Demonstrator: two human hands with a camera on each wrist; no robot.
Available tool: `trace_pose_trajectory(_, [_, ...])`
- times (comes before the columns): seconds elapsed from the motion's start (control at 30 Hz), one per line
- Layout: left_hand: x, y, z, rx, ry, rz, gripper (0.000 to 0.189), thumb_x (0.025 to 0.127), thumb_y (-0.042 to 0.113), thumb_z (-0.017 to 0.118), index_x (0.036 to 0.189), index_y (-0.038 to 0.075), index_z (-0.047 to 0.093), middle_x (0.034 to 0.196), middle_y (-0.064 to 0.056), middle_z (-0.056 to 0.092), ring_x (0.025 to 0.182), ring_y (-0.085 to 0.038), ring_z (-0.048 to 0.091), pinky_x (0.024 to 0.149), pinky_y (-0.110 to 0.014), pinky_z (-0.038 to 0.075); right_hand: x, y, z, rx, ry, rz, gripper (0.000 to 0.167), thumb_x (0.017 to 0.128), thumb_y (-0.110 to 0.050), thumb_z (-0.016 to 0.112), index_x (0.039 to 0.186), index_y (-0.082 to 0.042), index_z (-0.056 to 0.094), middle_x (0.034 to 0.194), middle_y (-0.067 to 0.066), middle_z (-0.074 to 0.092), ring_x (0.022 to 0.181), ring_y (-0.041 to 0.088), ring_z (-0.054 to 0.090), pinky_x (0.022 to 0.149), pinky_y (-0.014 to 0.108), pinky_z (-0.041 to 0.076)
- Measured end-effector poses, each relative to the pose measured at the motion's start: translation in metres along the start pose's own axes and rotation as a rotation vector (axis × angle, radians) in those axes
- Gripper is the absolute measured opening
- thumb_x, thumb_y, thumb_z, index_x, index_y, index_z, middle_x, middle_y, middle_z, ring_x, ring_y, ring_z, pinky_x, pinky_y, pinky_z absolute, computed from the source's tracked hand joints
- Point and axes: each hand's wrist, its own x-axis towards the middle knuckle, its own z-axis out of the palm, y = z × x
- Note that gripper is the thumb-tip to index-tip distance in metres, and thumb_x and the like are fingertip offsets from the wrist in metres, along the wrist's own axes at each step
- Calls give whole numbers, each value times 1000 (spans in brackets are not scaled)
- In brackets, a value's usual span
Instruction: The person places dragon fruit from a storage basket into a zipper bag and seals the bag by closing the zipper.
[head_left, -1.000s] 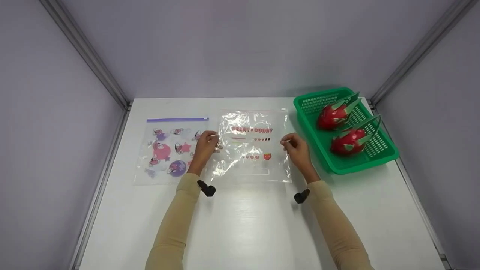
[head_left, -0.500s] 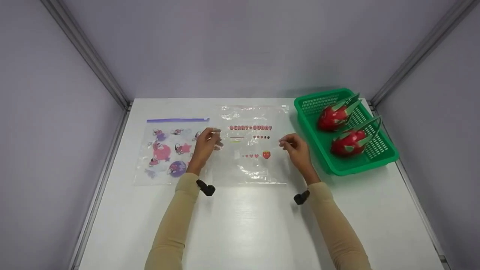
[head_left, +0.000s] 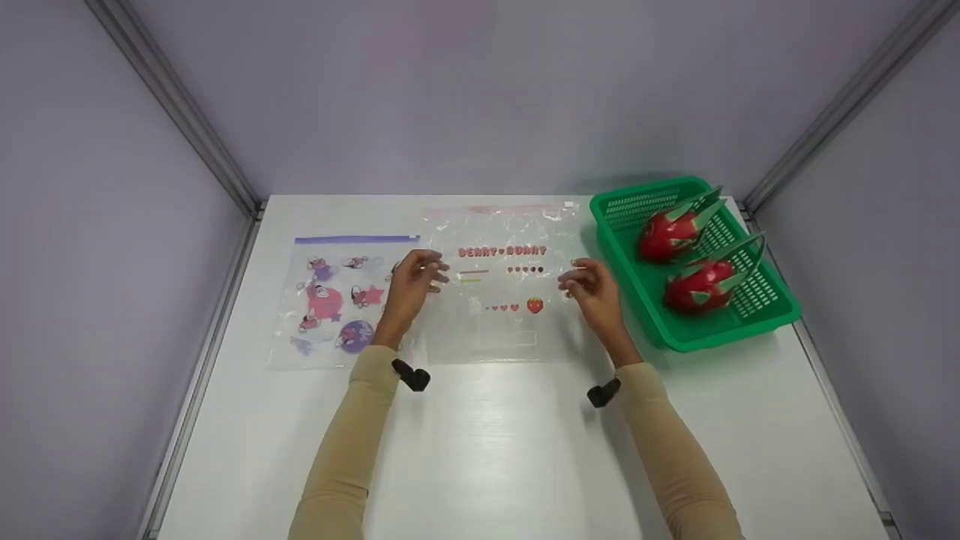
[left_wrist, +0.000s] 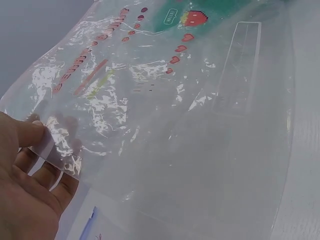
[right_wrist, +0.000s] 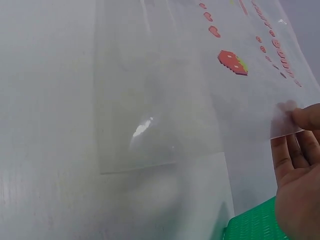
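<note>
A clear slider zip bag [head_left: 495,330] with red "Berry Bunny" lettering, hearts and a strawberry spreads between both hands, its pale pink zip strip toward the back wall. My left hand [head_left: 411,289] pinches the bag's left edge, thumb on top and fingers beneath, as the left wrist view shows. At the opposite edge my right hand [head_left: 596,292] pinches the film the same way; in the right wrist view its thumb [right_wrist: 307,117] lies over the plastic. To the left lies a second zip bag [head_left: 322,304], with a purple zip and cartoon prints, partly behind my left hand.
A green plastic basket [head_left: 660,330] stands at the right, close beside my right hand. Two red dragon fruits [head_left: 667,236] with green leaf tips lie in it. Grey-lilac panels [head_left: 480,97] enclose the white table [head_left: 487,442] at the back and sides.
The held bag's zip end has shifted slightly toward the back wall, and its film looks smoother with less glare. Both hands have barely moved. The second bag and the basket stay in place.
</note>
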Motion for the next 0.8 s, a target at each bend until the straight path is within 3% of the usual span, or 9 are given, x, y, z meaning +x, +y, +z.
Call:
trace_pose_trajectory(0.13, [1, 3, 1, -1, -4, 19, 27, 112, 14, 55, 133, 0, 62, 124, -23, 71, 108, -35, 73, 83, -30, 60, 2, -5, 0, 14, 26, 31, 29, 98, 15, 61, 127, 17, 55, 105, 39, 68, 84, 27, 71, 75, 26, 61])
trace_pose_trajectory(0.3, [2, 6, 3, -5, -11, 38, 22, 111, 12, 56, 130, 1, 64, 122, -22, 72, 110, -41, 72, 83, -30, 60, 5, -10, -1, 39, 40, 65, 29, 101, 10, 61, 128, 18, 54, 100, 25, 69, 78, 20, 68, 69, 23, 59])
trace_pose_trajectory(0.5, [2, 11, 3, -9, -24, 65, 22, 110, 9, 57, 127, -3, 65, 119, -25, 73, 111, -46, 71, 82, -27, 59, 12, -17, -1, 65, 31, 40, 25, 101, 10, 60, 124, 20, 54, 96, 18, 71, 75, 21, 68, 63, 26, 58])
trace_pose_trajectory(0.8, [3, 16, 3, 3, -17, 56, 21, 110, 12, 58, 125, 0, 66, 117, -26, 72, 106, -36, 73, 84, -35, 60, 24, -30, -2, 106, 27, 7, 28, 102, 8, 62, 123, 23, 51, 96, 9, 69, 76, 17, 65, 60, 23, 54])
